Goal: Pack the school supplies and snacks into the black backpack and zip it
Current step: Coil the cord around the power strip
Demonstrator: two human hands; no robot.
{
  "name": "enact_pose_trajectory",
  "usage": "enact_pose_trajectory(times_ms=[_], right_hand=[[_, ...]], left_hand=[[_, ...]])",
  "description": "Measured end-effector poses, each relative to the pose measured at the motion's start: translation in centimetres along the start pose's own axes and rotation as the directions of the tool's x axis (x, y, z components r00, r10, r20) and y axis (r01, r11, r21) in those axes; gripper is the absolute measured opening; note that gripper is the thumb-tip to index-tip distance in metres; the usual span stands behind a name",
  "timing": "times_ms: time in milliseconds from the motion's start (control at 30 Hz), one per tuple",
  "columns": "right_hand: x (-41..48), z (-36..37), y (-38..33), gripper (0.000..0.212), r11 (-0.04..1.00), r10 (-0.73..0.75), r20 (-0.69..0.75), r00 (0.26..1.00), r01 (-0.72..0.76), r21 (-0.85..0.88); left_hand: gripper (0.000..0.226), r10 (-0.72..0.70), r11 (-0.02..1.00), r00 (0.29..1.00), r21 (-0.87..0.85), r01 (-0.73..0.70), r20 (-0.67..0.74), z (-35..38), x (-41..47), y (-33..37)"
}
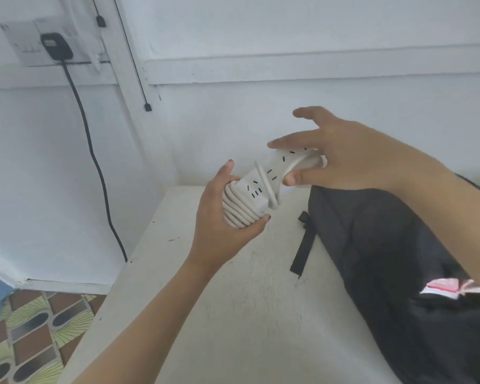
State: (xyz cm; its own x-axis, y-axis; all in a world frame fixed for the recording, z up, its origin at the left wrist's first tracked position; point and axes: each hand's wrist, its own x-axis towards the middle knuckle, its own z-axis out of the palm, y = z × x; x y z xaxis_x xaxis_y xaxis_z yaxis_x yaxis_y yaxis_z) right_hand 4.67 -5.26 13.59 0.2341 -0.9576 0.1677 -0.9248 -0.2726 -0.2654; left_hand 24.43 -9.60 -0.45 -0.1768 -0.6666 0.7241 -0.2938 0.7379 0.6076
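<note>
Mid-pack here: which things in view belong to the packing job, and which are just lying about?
Job:
- power strip with its cord wound round it, gripped by left hand and right hand
- black backpack
- pink-and-white packet at the backpack's opening

Lying about:
- black plug in the wall socket
- black cable hanging from the plug
- table, only the work surface

A modest home room: a whitewashed wall [288, 37] rises behind the white table [247, 314], a plugged wall socket [25, 44] sits above-left of it, and patterned flooring [34, 328] lies to its left.
</note>
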Motion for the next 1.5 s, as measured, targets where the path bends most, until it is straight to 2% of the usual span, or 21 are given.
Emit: enact_pose_trajectory(times_ms=[133,267,433,567,633,767,933,1033,1133,1200,1233,1333,1500], right_hand=[[-0.9,-1.1,1.2,0.044,0.998,-0.018,0.084,0.996,0.024,-0.062],[-2.1,-1.2,2.4,0.044,0.992,-0.030,-0.001,1.000,0.030,-0.120],[-3.9,-1.7,4.0,0.052,0.980,-0.033,-0.095,0.995,0.013,-0.199],[-5.2,-2.3,5.3,0.057,0.972,-0.040,-0.147,0.988,0.004,-0.235],[-5.7,-2.5,6.0,0.062,0.967,-0.038,-0.165,0.986,-0.005,-0.254],[-6.8,-3.6,7.9,0.071,0.956,-0.018,-0.216,0.976,-0.047,-0.289],[-8.7,-6.1,11.5,0.052,0.986,0.069,-0.156,0.985,-0.091,-0.138],[-10.1,-6.2,13.7,0.044,0.982,0.089,-0.078,0.993,-0.100,-0.158],[-11.4,-5.8,14.6,0.016,0.969,-0.022,-0.064,0.998,0.006,-0.248],[-12.3,-5.5,14.5,0.038,0.953,-0.104,-0.055,0.993,0.084,-0.292],[-12.7,-5.4,14.5,0.041,0.946,-0.132,-0.045,0.990,0.112,-0.305],[-13.8,-5.3,14.2,0.041,0.917,-0.239,-0.037,0.970,0.213,-0.337],[-15.7,-6.1,14.3,0.042,0.922,-0.264,-0.021,0.964,0.246,-0.300]], left_hand=[[0.089,0.079,0.991,0.992,0.102,-0.089,0.098,1.7,0.5,1.2],[0.081,0.117,0.979,0.983,0.151,-0.139,0.142,3.3,0.5,1.9],[0.077,0.043,0.989,0.991,0.137,-0.061,0.130,5.3,0.7,4.1],[0.089,-0.080,0.990,0.984,0.128,0.060,0.159,7.0,0.6,5.7],[0.088,-0.079,0.989,0.988,0.133,0.062,0.130,8.0,0.4,6.6],[0.073,-0.025,0.979,0.997,0.202,0.009,0.077,9.2,0.2,7.5],[0.068,-0.079,0.972,0.996,0.221,0.084,-0.030,9.4,0.4,7.4],[0.068,-0.075,0.951,0.991,0.292,0.103,-0.107,9.2,1.3,7.1],[0.067,-0.046,0.905,0.990,0.414,0.099,-0.137,9.6,2.3,7.0],[0.066,-0.033,0.874,0.989,0.475,0.098,-0.144,10.2,2.9,7.0],[0.066,-0.041,0.867,0.988,0.485,0.111,-0.152,10.7,3.2,7.1],[0.073,-0.066,0.852,0.985,0.504,0.140,-0.162,12.4,4.1,7.8],[0.098,-0.077,0.871,0.984,0.469,0.145,-0.161,15.2,5.5,9.3]])
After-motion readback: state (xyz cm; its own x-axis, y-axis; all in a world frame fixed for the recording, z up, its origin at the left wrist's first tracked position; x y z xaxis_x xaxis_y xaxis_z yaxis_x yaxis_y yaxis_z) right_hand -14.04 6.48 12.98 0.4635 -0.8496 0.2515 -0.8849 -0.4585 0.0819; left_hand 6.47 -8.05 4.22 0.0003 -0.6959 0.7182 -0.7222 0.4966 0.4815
